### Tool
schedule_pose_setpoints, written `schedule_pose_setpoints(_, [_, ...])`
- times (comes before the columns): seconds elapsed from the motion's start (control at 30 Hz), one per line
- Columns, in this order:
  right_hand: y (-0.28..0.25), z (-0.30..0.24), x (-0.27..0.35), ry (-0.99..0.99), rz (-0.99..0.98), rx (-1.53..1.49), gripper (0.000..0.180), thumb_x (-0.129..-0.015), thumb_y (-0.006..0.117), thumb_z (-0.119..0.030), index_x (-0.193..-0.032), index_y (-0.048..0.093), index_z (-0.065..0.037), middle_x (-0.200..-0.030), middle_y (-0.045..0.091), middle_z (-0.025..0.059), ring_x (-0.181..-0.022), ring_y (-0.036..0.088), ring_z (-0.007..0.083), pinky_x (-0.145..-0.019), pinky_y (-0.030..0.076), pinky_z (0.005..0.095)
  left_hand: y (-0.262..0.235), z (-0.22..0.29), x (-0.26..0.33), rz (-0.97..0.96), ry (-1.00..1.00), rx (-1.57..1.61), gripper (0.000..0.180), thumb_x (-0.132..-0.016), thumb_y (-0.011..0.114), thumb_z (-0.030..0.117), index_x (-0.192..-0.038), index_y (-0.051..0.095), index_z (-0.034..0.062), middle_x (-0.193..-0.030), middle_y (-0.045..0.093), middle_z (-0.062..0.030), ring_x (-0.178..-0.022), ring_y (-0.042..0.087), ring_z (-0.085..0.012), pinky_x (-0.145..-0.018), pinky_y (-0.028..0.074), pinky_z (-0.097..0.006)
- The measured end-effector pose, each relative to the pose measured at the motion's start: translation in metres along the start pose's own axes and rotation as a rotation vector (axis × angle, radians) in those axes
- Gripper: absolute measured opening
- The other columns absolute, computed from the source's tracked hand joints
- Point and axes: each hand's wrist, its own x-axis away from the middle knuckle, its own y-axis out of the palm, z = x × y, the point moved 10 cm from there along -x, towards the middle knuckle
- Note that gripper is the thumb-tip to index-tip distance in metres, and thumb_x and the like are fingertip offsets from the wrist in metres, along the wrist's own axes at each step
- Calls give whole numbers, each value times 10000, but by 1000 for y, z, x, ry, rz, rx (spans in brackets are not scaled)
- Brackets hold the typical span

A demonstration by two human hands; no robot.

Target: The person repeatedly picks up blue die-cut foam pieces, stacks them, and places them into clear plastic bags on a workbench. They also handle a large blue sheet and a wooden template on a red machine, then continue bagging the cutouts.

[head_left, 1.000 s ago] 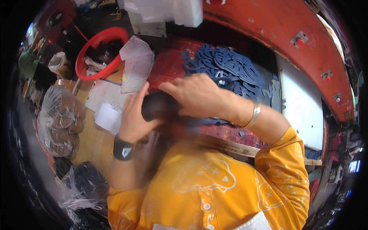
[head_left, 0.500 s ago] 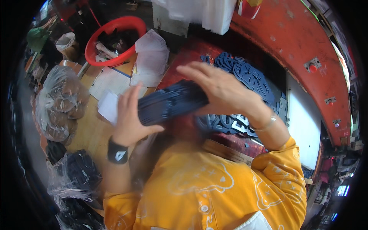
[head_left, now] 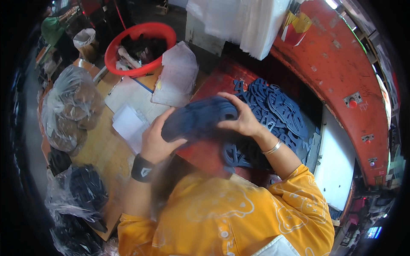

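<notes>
Drawn back toward three o'clock, our right hand [head_left: 247, 121] pinches one end of the dark blue stack [head_left: 194, 118], our left hand [head_left: 156, 141] splayed, cupping its eight-o'clock end, stack between them.

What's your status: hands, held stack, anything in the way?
Left hand and right hand gripping opposite ends of dark blue stack. Stack slightly blurred. Close by: blue pieces heaped on red table, beside right hand.
</notes>
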Motion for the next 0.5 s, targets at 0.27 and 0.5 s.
schedule_pose_setpoints(0.27, [-15, 19, 6, -148, -4, -20, 1041, -657, 858, -107, -1467, 212, -7, -1406, 379, 143, -1272, 401, 219, -1084, 312, 342, 5, 10, 11, 23, 117, -321, 1053, -592, 857, 228, -1452, 276, 53, -1296, 498, -225, -1173, 505, -389, -976, 416, -437])
schedule_pose_setpoints(0.5, [-13, 3, 20, -340, 34, -73, 1241, -630, 873, -87, -1517, 5, -85, -1511, 217, 189, -1322, 369, 245, -1096, 304, 367, -3, 13, 16, 151, 104, -231, 949, -605, 850, 157, -1410, 360, 43, -1242, 544, -206, -1135, 545, -365, -945, 444, -414])
